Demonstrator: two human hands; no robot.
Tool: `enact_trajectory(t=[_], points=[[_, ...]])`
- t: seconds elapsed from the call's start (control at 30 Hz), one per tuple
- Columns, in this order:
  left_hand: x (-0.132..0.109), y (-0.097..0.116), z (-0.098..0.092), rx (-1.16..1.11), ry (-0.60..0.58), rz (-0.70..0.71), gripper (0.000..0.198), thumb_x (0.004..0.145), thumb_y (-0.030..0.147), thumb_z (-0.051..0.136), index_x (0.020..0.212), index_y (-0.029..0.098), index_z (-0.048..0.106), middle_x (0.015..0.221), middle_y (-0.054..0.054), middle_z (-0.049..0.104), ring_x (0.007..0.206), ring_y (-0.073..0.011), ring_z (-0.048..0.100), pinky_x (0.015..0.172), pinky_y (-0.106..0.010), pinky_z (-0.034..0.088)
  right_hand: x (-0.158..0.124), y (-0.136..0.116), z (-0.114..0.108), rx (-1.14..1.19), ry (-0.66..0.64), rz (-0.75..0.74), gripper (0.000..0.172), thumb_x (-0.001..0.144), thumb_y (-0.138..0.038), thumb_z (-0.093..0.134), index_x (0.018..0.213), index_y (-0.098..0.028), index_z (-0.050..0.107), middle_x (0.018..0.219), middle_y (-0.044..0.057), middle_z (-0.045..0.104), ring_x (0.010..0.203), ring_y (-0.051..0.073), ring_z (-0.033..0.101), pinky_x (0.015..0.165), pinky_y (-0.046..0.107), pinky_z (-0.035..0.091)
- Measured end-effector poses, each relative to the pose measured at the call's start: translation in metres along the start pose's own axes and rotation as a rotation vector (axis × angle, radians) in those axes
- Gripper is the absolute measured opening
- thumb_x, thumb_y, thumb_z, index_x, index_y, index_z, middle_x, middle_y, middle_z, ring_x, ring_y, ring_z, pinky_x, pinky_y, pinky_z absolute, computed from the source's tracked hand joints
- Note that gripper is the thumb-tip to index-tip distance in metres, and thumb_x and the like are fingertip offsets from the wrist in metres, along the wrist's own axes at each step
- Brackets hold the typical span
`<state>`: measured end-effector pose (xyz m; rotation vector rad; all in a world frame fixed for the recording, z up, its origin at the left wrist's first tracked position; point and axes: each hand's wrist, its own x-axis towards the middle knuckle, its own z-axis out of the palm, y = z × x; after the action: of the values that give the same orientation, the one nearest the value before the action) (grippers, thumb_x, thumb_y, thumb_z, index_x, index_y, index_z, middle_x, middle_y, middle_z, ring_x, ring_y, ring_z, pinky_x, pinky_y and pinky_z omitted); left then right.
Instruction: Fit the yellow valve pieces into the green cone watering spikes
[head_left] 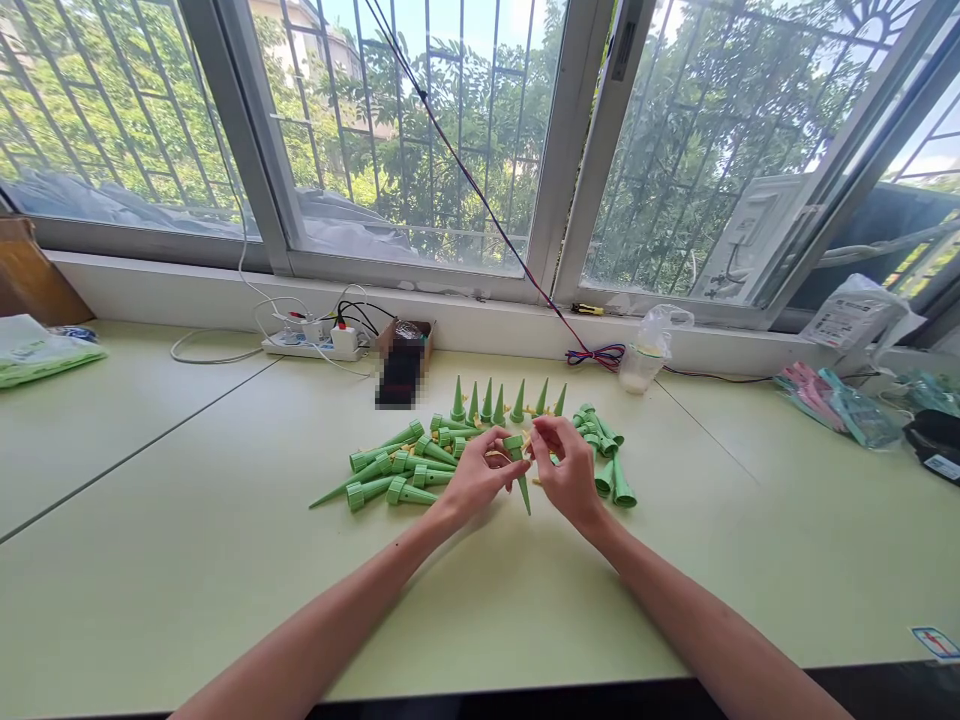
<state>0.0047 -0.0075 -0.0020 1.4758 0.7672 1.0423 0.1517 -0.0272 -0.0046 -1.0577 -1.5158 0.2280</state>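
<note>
My left hand [478,477] is closed round a green plastic cone spike [520,470] that points down toward the table. My right hand [566,466] pinches a small yellowish piece [531,440] just beside the spike's wide top end. To the left of my hands lies a pile of green spikes [397,470] on their sides. Behind my hands a row of several green spikes [501,402] stands upright, tips up. More green parts [609,465] lie to the right of my right hand.
The pale green table [187,540] runs along a window sill. A power strip with cables [311,340], a small dark box [403,368], a plastic bag with a white container [646,352] and red-black wires [596,355] sit at the back. Packets [840,405] lie far right, a green bag [34,355] far left.
</note>
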Motion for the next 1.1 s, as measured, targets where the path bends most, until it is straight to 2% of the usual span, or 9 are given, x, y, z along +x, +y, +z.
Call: enact_trajectory(t=[0.4, 0.73, 0.9, 1.1], points=[[0.0012, -0.0037, -0.0016, 0.027, -0.005, 0.008, 0.042, 0.066, 0.040, 0.078, 0.088, 0.019, 0.048, 0.058, 0.006, 0.053, 0.047, -0.0089, 0.051, 0.050, -0.021, 0.041, 0.0002, -0.0025, 0.0005, 0.026, -0.006, -0.030, 0.010, 0.090, -0.025, 0.054, 0.097, -0.020, 0.058, 0.084, 0.003, 0.061, 0.069, 0.015, 0.064, 0.066, 0.029, 0.057], [0.0016, -0.0030, -0.0005, 0.029, -0.002, 0.004, 0.046, 0.066, 0.047, 0.076, 0.087, 0.019, 0.047, 0.053, 0.009, 0.045, 0.043, -0.0079, 0.047, 0.043, -0.019, 0.034, -0.0006, -0.0031, -0.0002, 0.055, -0.050, -0.050, 0.008, 0.089, -0.024, 0.055, 0.096, -0.020, 0.058, 0.087, 0.004, 0.061, 0.074, 0.016, 0.064, 0.068, 0.030, 0.058], [0.0023, -0.0081, -0.0015, 0.012, 0.007, 0.014, 0.049, 0.064, 0.050, 0.077, 0.089, 0.019, 0.048, 0.053, 0.009, 0.046, 0.043, -0.0089, 0.048, 0.044, -0.020, 0.036, -0.0006, -0.0022, 0.0004, 0.067, -0.066, -0.048, 0.008, 0.090, -0.025, 0.055, 0.096, -0.021, 0.059, 0.088, 0.005, 0.061, 0.076, 0.016, 0.064, 0.070, 0.031, 0.058], [0.0018, -0.0074, -0.0009, 0.066, 0.030, -0.004, 0.046, 0.069, 0.044, 0.076, 0.095, 0.018, 0.049, 0.052, 0.009, 0.049, 0.046, -0.0109, 0.053, 0.048, -0.021, 0.039, 0.0004, -0.0010, 0.0004, 0.049, -0.065, -0.052, 0.008, 0.090, -0.025, 0.055, 0.094, -0.021, 0.060, 0.087, 0.004, 0.061, 0.074, 0.016, 0.064, 0.069, 0.030, 0.057]])
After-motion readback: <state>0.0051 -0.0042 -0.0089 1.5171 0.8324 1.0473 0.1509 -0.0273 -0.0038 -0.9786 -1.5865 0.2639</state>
